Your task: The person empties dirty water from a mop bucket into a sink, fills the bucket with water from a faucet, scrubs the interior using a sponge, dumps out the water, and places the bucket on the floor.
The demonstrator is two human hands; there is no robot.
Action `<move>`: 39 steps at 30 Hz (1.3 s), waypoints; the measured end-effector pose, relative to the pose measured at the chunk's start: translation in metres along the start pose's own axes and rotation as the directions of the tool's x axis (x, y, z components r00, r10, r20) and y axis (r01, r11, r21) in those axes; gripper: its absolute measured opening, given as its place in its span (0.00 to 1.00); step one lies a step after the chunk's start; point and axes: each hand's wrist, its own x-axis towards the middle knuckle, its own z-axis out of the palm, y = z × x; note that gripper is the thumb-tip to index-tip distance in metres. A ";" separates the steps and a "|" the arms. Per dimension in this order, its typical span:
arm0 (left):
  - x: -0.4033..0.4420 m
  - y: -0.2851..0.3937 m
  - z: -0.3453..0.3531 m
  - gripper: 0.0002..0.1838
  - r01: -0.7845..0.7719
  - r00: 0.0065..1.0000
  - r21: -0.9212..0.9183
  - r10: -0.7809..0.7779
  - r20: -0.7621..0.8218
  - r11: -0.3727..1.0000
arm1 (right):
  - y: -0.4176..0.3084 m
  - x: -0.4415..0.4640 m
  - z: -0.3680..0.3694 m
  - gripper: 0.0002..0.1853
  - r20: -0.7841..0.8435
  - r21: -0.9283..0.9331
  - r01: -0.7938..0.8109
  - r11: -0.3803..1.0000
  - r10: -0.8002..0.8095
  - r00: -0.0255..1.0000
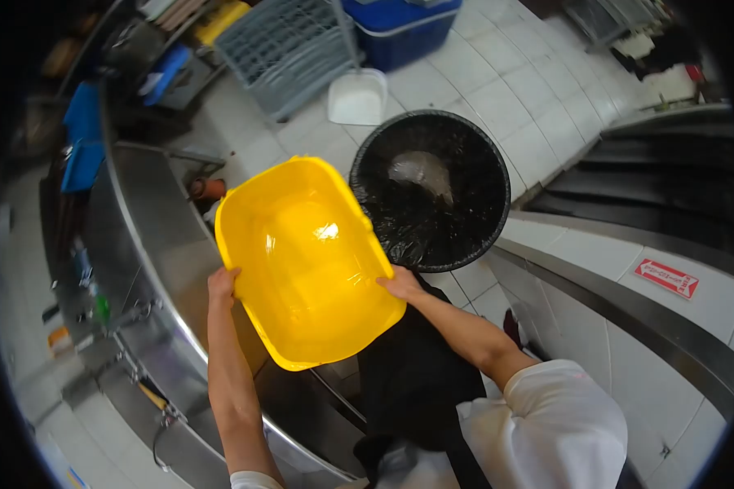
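A yellow rectangular tub is held up between my two hands, its inside facing the camera, with shiny highlights and nothing in it that I can make out. My left hand grips its left rim. On the right rim my right hand is closed, fingers partly hidden. Just beyond the tub's right side stands a round black bin lined with a black bag, with a pale, translucent patch inside.
Steel counter along the left. Grey crate, blue container and white dustpan-like piece lie beyond on the tiled floor. A tiled wall with a red-and-white label stands at right.
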 end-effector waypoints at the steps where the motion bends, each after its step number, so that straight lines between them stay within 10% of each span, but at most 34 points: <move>1: 0.025 -0.033 0.004 0.15 0.065 0.995 -0.225 -0.048 0.082 0.972 | 0.008 0.011 0.014 0.22 -0.062 -0.015 -0.071 0.997 0.070 0.996; 7: 0.109 -0.154 0.036 0.16 0.283 0.959 -0.267 -0.268 0.092 0.921 | 0.045 0.068 0.091 0.20 -0.344 -0.096 -0.209 0.973 0.165 0.924; 13: 0.169 -0.195 0.059 0.15 0.118 0.991 -0.188 -0.103 0.091 0.975 | 0.079 0.127 0.138 0.24 -0.438 -0.250 -0.246 0.937 0.117 0.891; 17: 0.186 -0.194 0.070 0.16 0.113 0.990 -0.340 -0.135 -0.041 0.934 | 0.091 0.156 0.161 0.22 -0.465 -0.229 -0.014 0.973 -0.097 0.880; 23: 0.187 -0.274 0.099 0.35 -0.184 0.974 -0.416 0.109 -0.197 0.891 | 0.067 0.207 0.198 0.14 -0.457 -0.181 -0.055 0.982 -0.034 0.889; 26: 0.116 -0.330 0.158 0.51 0.073 0.900 -0.233 -0.165 -0.403 0.970 | 0.044 0.237 0.214 0.15 -0.545 -0.158 -0.010 0.987 -0.079 0.835; 30: 0.032 -0.350 0.220 0.62 0.680 0.631 -0.613 -0.746 0.212 0.402 | 0.018 0.265 0.192 0.20 -0.424 -0.060 0.179 0.982 -0.188 0.886; 33: 0.056 -0.381 0.266 0.60 0.665 0.713 -0.712 -0.474 0.516 0.225 | 0.011 0.244 0.175 0.22 -0.466 -0.262 0.386 0.885 -0.466 0.752; 35: 0.078 -0.363 0.284 0.58 0.550 0.826 -0.780 -0.335 0.454 0.298 | 0.030 0.220 0.161 0.23 -0.096 -0.108 0.263 0.959 -0.274 0.957; 39: 0.148 -0.322 0.295 0.46 0.452 0.888 -0.886 -0.138 0.438 0.103 | 0.097 0.138 0.138 0.23 0.132 -0.068 0.202 0.977 -0.192 0.972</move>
